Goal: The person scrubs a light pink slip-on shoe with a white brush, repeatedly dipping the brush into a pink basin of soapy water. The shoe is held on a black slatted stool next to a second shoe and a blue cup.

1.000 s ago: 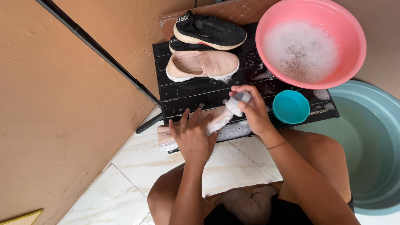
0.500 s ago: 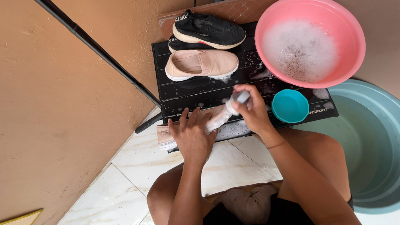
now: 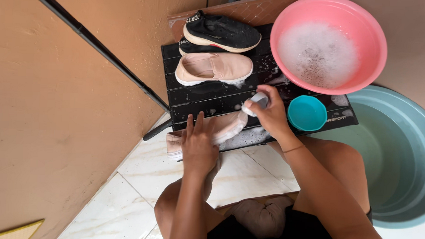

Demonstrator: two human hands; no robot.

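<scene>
My left hand (image 3: pixel 198 145) presses down on a pale pink slip-on shoe (image 3: pixel 225 126) lying at the near edge of a black slatted board (image 3: pixel 194 97). My right hand (image 3: pixel 269 112) grips a small white brush (image 3: pixel 258 101) at the soapy toe of that shoe. Foam lies on the board under the shoe. A second pink slip-on shoe (image 3: pixel 214 68) rests further back, with a black sneaker (image 3: pixel 222 32) beyond it.
A pink basin (image 3: pixel 373 42) of soapy water stands at the far right of the board, a small teal cup (image 3: pixel 307 113) beside my right hand. A large teal tub (image 3: pixel 404 154) sits on the right. A dark pole (image 3: pixel 97 45) leans along the tan wall.
My right hand with the brush has shifted slightly over the shoe's toe. My left hand stays flat on the shoe.
</scene>
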